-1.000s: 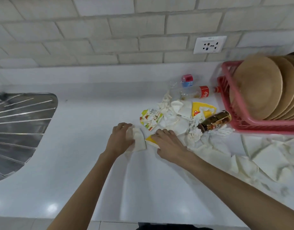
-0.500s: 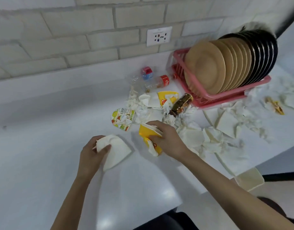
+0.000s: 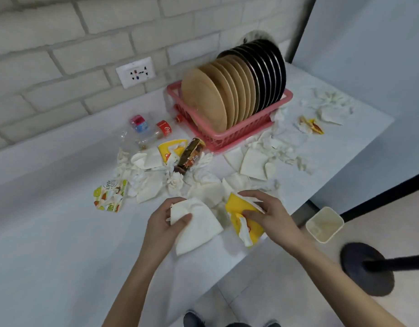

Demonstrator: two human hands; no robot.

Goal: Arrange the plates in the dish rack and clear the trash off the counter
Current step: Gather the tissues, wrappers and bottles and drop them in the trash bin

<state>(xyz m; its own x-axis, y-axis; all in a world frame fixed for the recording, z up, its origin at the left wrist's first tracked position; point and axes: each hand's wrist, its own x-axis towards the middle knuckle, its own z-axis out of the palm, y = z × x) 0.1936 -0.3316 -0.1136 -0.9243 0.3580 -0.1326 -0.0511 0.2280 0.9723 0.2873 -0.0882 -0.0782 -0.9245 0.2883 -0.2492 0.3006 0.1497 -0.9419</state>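
Two hands: both over the near part of the counter [image 3: 50, 244], side by side and apart.
Grip, left hand [image 3: 164, 226]: thumb and fingers pinch a folded white paper sheet [image 3: 196, 232], whose lower part lies on the counter.
Grip, right hand [image 3: 268, 214]: fingers curl round a crumpled yellow wrapper [image 3: 236, 205] with white paper tucked in it, right at the counter's front edge.
Front edge: runs on a slant from bottom centre up to the far right corner, with floor beyond it.
Floor items: one cream square bin [image 3: 324, 224], open-topped, just off the edge beside the right hand; one black round stand base [image 3: 366, 267] near it.
Open room: broad bare counter lies left of the hands; to their right the edge is close.
Loose paper: one heap of white scraps [image 3: 151, 182] between the hands and the rack, and a second scatter [image 3: 329, 105] right of the rack. The pieces are too torn to count.
Wrappers: three yellow in all, namely the held one, a second yellow wrapper [image 3: 167, 149] beside the brown bottle, and a third yellow wrapper [image 3: 313, 125] at far right. One fruit-printed pouch [image 3: 110, 195] lies left of the heap.
Bottles: three. The brown bottle [image 3: 190, 155] lies in the heap, the red-label clear bottle [image 3: 156, 135] lies behind it, and the pink-capped bottle [image 3: 138, 123] is beside that.
Rack: one pink dish rack [image 3: 227, 135], near the back wall.
Plates: all stand on edge in the rack, tan plates [image 3: 203, 100] in front and black plates [image 3: 267, 67] behind. The rims sit too close for a firm count.
Wall: one outlet [image 3: 135, 72].
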